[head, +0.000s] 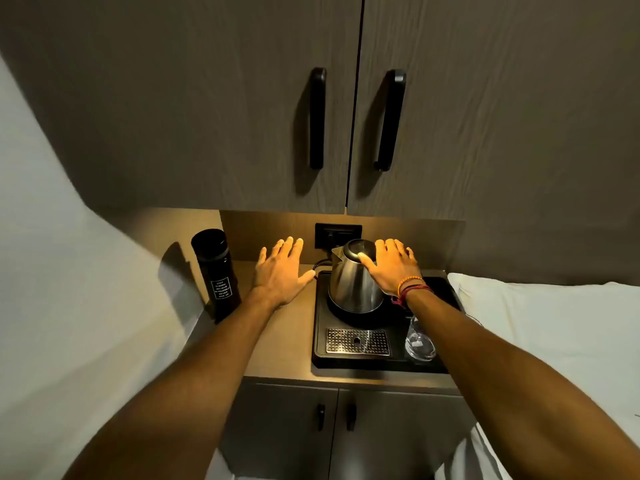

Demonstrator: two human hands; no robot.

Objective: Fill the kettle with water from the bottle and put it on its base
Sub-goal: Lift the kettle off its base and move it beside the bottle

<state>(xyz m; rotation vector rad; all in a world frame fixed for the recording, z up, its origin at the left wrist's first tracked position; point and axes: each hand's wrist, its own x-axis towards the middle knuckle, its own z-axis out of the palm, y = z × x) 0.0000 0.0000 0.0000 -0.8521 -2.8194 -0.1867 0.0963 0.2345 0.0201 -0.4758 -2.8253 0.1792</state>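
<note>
A steel kettle stands upright on its round black base, lid closed, spout to the left. A tall black bottle with white lettering stands capped at the counter's left side. My left hand hovers flat with fingers spread between the bottle and the kettle, holding nothing. My right hand is spread over the kettle's right side and hides the handle there; the thumb lies against the kettle's upper body.
The base sits in a black tray with a metal drip grate and a clear glass. A wall socket is behind. Cupboard doors hang overhead. White bedding lies to the right.
</note>
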